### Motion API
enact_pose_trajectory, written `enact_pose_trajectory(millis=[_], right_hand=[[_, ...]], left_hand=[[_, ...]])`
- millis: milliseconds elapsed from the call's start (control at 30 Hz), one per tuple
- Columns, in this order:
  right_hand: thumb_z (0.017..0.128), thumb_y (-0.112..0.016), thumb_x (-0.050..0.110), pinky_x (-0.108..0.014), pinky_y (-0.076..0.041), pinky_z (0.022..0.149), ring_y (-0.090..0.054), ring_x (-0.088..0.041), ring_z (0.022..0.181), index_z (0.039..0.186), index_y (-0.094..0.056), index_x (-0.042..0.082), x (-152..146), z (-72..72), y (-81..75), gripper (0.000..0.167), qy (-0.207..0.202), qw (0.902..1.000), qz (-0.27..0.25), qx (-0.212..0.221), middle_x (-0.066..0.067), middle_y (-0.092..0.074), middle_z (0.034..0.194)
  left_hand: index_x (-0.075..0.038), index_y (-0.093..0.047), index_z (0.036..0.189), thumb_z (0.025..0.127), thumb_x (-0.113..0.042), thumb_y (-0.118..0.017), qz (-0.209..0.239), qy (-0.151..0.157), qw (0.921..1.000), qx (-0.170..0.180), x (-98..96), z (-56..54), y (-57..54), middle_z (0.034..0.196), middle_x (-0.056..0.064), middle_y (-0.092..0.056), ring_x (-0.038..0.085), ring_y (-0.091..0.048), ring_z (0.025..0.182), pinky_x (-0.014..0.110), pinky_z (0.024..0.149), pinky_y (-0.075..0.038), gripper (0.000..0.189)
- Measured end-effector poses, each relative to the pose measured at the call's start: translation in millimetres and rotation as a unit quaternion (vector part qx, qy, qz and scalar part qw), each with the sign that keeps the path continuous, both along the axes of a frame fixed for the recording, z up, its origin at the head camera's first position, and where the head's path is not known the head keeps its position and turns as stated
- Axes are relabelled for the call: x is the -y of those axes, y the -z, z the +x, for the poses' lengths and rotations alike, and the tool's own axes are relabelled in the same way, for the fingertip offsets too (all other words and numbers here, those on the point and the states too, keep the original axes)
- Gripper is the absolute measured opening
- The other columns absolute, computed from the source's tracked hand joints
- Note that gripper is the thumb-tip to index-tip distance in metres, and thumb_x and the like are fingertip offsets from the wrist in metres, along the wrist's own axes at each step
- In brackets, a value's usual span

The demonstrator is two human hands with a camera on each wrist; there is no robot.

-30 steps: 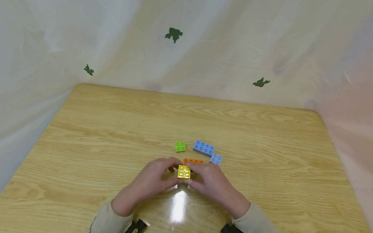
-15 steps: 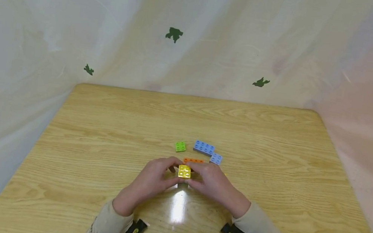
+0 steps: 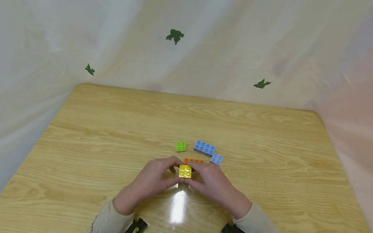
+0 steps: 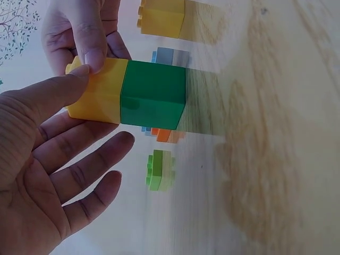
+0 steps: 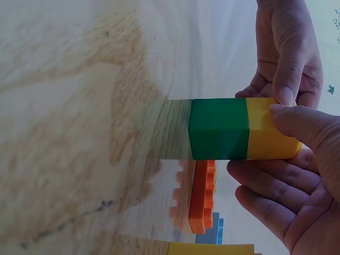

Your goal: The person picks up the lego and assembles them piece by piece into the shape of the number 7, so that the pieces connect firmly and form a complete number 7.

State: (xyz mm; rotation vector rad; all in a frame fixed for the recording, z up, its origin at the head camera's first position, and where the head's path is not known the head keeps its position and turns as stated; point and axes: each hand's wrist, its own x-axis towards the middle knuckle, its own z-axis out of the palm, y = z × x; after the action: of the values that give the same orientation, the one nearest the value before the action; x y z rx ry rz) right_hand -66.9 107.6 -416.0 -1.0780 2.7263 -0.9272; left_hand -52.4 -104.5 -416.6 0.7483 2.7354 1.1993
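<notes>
A yellow brick point(image 3: 185, 172) sits flush on a dark green brick point(image 4: 154, 94), and the pair stands upright on the table with the green one at the bottom. Between thumb and fingers my left hand point(image 3: 153, 174) pinches the yellow brick from the left. My right hand point(image 3: 215, 182) does the same from the right, and both thumbs press its near face close together. The green brick is hidden beneath the yellow one in the head view. Just beyond the hands lies a long orange brick point(image 3: 194, 161), partly covered by the right hand's fingers.
Farther back are a light green brick point(image 3: 181, 146), a long blue brick point(image 3: 204, 147) and a small blue brick point(image 3: 216, 158). Another yellow brick point(image 5: 210, 249) stands to the right, mostly hidden behind my right hand in the head view. A printed cloth point(image 3: 221, 40) hangs behind the table.
A right fingertip has slipped off a corner of the yellow brick's top, so its studs show more fully. Hands and bricks otherwise keep their places.
</notes>
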Motion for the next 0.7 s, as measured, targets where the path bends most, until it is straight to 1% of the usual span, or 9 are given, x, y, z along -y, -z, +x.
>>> enact_pose_trajectory(millis=[167, 400, 533, 700], right_hand=[[0.085, -0.077, 0.022, -0.037, -0.055, 0.085, -0.066, -0.022, 0.103, 0.125, -0.062, 0.004, -0.1, 0.4, 0.5, 0.046, -0.001, 0.9999, -0.013, -0.007, -0.010, -0.069, 0.117], [0.086, -0.076, 0.020, -0.038, -0.054, 0.088, -0.065, -0.023, 0.105, 0.128, -0.060, 0.004, -2.8, 2.4, -2.0, 0.048, 0.003, 0.9997, -0.022, 0.010, -0.009, -0.067, 0.120], [0.086, -0.076, 0.020, -0.039, -0.054, 0.089, -0.065, -0.023, 0.104, 0.128, -0.059, 0.003, -4.4, 3.3, -3.3, 0.048, -0.002, 0.9997, -0.023, 0.010, -0.009, -0.067, 0.120], [0.086, -0.076, 0.021, -0.039, -0.054, 0.088, -0.066, -0.023, 0.103, 0.128, -0.060, 0.003, -9.6, 5.1, -6.0, 0.048, 0.009, 0.9996, -0.021, 0.014, -0.009, -0.067, 0.119]], left_hand=[[-0.013, -0.066, 0.113, 0.083, -0.025, -0.079, -0.005, -0.002, 1.0000, -0.003, -0.3, 0.1, -1.0, 0.106, -0.001, -0.071, 0.014, -0.067, 0.088, 0.032, 0.079, -0.055, 0.035], [-0.013, -0.066, 0.112, 0.082, -0.026, -0.079, -0.016, 0.000, 0.9998, -0.010, -0.3, 0.1, -2.5, 0.105, -0.001, -0.071, 0.014, -0.067, 0.088, 0.032, 0.078, -0.056, 0.035], [-0.014, -0.066, 0.112, 0.082, -0.027, -0.079, -0.028, -0.001, 0.9995, -0.013, 0.1, 0.4, -3.7, 0.105, -0.001, -0.072, 0.013, -0.067, 0.087, 0.030, 0.077, -0.055, 0.036], [-0.015, -0.065, 0.113, 0.082, -0.026, -0.079, -0.030, 0.002, 0.9995, -0.009, 0.2, 1.2, -4.6, 0.106, 0.000, -0.071, 0.013, -0.067, 0.087, 0.029, 0.077, -0.055, 0.036]])
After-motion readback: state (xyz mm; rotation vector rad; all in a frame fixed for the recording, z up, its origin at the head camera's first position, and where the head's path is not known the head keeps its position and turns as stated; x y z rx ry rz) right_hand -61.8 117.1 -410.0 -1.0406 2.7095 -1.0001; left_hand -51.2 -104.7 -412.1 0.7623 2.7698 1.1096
